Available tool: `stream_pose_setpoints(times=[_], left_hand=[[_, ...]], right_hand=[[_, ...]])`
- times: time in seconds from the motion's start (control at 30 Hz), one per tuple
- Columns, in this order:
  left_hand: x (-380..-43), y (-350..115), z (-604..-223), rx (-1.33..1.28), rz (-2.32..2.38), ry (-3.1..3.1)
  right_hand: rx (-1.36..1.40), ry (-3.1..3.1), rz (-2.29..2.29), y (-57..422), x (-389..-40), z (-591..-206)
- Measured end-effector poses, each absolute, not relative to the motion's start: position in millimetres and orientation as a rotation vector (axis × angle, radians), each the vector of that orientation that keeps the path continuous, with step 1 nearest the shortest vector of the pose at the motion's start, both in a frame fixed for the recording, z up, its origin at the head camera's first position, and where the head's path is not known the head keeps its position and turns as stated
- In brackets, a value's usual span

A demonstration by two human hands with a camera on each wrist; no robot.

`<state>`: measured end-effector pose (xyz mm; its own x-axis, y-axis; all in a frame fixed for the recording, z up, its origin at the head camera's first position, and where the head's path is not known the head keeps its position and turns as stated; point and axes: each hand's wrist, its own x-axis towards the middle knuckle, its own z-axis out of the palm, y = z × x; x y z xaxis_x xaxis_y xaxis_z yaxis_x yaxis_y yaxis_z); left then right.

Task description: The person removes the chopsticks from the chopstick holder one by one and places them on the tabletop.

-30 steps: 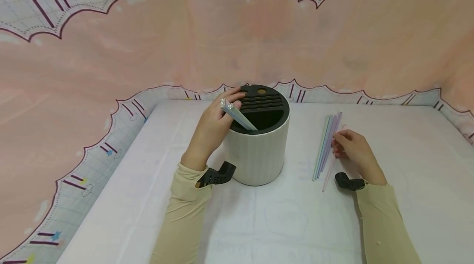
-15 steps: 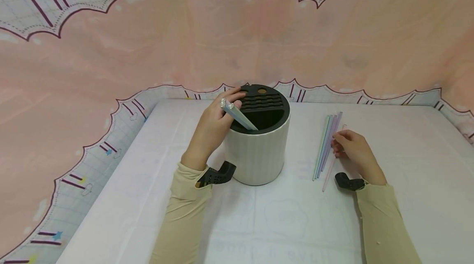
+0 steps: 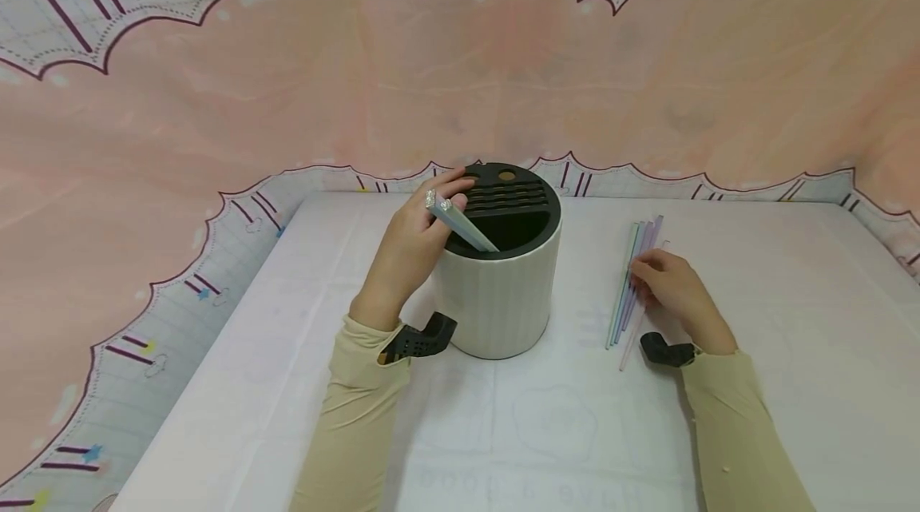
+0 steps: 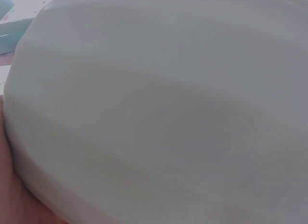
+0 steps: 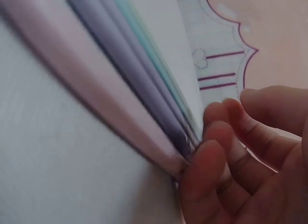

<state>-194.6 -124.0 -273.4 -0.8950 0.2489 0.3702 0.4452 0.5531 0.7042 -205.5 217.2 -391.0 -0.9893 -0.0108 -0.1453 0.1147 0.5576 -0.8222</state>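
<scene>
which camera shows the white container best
The head view: it shows the white container upright with its black top. The left wrist view shows only a close-up part of it; the right wrist view doesn't show it.

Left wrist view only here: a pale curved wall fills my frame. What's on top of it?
Observer: It's a white ribbed container topped by a black slotted lid.
Operator: Anything sticking out?
Observer: Two pale bluish sticks lean out of the lid's large front opening.
Operator: And the other hand?
Observer: The right hand is at the thin pastel sticks, right of the container; can't tell if it grips any.
</scene>
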Motion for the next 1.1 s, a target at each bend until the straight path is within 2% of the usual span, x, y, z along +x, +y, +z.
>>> stream_pose_setpoints(times=[0.33, 0.67, 0.8, 1.1], left_hand=[[-196, -125, -274, -0.601, -1.258, -2.555], [-196, -125, -274, -0.588, -1.254, -2.555], [-194, -125, -274, -0.579, -1.257, -2.558], [-192, -122, -270, -0.568, -1.243, -2.571]], right_hand=[[-0.066, 2.724, -1.373, 202, -208, -377], [-0.16, 3.073, -1.664, 156, -198, -340], [-0.373, 3.096, -1.835, 136, -188, -326], [-1.07, 3.133, -2.007, 94, -156, -284]])
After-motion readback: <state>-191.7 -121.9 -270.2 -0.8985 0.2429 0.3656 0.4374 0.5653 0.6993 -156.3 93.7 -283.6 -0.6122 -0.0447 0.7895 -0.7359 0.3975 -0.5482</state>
